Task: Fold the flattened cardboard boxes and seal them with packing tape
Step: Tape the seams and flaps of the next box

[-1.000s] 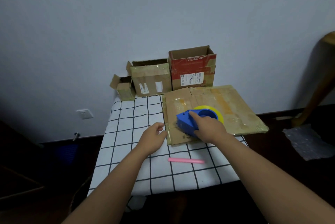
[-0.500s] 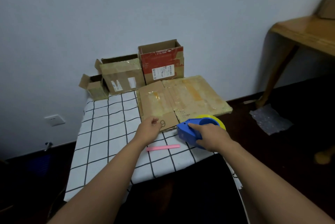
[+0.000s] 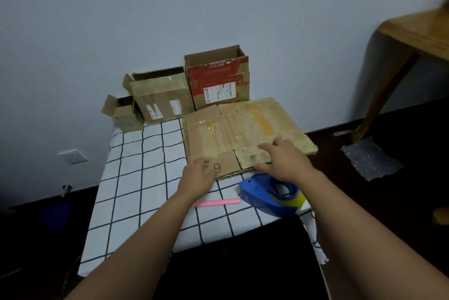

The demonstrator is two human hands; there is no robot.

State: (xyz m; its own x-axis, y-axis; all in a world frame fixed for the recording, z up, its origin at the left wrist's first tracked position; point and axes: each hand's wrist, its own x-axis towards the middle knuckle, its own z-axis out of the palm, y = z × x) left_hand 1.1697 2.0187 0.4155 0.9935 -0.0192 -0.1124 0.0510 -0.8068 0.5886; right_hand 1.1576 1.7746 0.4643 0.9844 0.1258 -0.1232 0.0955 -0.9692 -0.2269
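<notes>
Nearest on the table [image 3: 136, 202], which wears a white cloth with a black grid, a blue tape dispenser [image 3: 266, 196] loaded with a yellowish roll lies on its side at the near right corner; no hand holds it. Just left of it lies a pink stick-like object [image 3: 217, 202], which I cannot identify. Past these, the left hand [image 3: 198, 176] rests with fingers loosely spread on the near left corner of the flattened cardboard box [image 3: 243, 129], beside a handwritten 9; it grips nothing. The right hand [image 3: 284, 160] lies open, palm down, fingers splayed on the near right part of the same sheet, holding nothing. The sheet, patched with old tape, covers the right half of the table, its right edge overhanging. Along the far edge, against the wall, stand 3 opened boxes: a small box [image 3: 127, 116] at left, a taped brown box [image 3: 162, 98] in the middle, and a red-printed box [image 3: 218, 78] at right.
</notes>
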